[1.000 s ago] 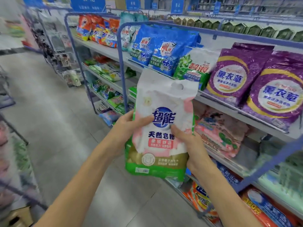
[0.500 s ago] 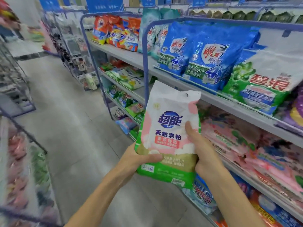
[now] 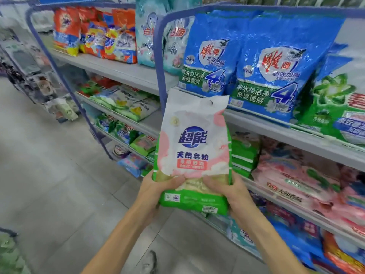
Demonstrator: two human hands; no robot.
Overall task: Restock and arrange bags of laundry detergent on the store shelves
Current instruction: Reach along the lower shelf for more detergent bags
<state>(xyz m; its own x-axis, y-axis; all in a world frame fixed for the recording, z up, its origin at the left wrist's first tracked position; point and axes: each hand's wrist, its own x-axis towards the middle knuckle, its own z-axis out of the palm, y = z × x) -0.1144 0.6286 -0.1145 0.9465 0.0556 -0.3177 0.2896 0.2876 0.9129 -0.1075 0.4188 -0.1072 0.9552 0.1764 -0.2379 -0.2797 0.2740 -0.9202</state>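
Holding detergent bag (image 3: 194, 147) upright in front of shelves (image 3: 126, 71) | fingers of left hand (image 3: 156, 191) and right hand (image 3: 235, 191) clasp its lower corners | blue frame post (image 3: 160, 56) directly behind it | blue bags (image 3: 272, 66) above, green packs (image 3: 244, 155) and pink bags (image 3: 296, 175) to its right

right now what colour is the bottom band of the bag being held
Green, on the white-and-pink bag; clearest in the head view.

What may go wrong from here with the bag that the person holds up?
The left hand and the right hand grip only the lower part of the detergent bag; its tall top might flop over.
The pink bags beside it lie crowded; pushing it in among them could dislodge some.
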